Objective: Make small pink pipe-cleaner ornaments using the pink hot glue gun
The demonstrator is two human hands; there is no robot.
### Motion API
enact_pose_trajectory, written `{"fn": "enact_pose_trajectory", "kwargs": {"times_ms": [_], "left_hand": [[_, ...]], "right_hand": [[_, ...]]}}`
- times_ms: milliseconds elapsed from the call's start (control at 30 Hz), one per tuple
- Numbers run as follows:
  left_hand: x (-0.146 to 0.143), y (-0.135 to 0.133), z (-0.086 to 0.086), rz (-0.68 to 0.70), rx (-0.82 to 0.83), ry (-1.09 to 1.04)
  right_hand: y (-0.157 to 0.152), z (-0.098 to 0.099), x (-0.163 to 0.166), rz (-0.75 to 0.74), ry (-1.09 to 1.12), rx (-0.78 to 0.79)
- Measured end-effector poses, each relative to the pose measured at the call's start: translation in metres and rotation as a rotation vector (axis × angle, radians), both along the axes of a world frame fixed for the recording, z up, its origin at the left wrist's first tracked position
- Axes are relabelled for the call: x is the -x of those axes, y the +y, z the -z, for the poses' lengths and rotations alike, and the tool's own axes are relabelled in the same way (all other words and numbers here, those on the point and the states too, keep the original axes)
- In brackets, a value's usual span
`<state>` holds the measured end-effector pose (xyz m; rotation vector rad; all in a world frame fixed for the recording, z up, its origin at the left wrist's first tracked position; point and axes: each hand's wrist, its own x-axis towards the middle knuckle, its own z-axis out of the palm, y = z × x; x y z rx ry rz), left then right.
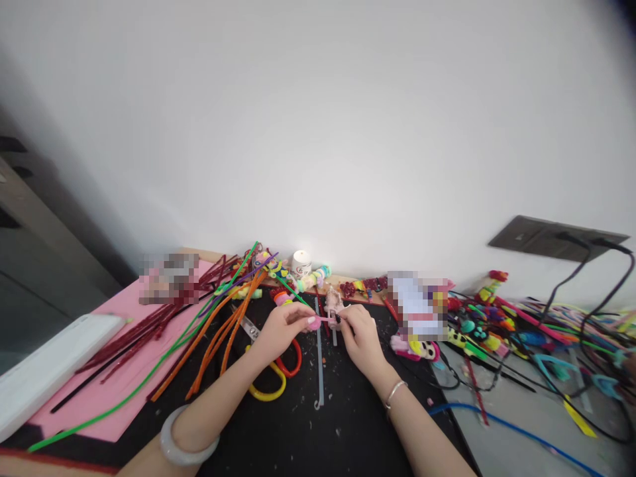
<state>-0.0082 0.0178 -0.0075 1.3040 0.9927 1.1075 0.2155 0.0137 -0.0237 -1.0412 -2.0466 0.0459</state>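
My left hand [287,326] pinches a small pink fuzzy coil [314,323], probably pipe cleaner, between thumb and fingertips. A short pink strand runs from it toward my right hand [358,330], whose fingers are closed at a pale pink fuzzy figure [334,301]. A small dark spot shows at those fingertips; what exactly they grip is partly hidden. Below the hands, a translucent glue stick [320,371] lies on the black mat [308,437]. Scissors [268,391] with one yellow and one red handle loop lie beside my left forearm, which covers part of them.
Orange pipe cleaners [209,351], dark red strands [144,331] and a pink sheet [114,391] lie left, near a white box [59,361]. A white cup [301,263] stands by the wall. Colourful fuzzy figures [417,348], black cables [616,305] and a blue strand [517,424] lie right.
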Motion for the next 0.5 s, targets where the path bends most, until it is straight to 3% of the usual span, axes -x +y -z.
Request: {"fn": "enact_pose_trajectory", "kwargs": {"times_ms": [500], "left_hand": [[-0.0019, -0.0010, 0.0006, -0.117, 0.088, -0.094]], "right_hand": [[-0.0041, 0.0008, 0.0102, -0.068, -0.015, 0.028]]}}
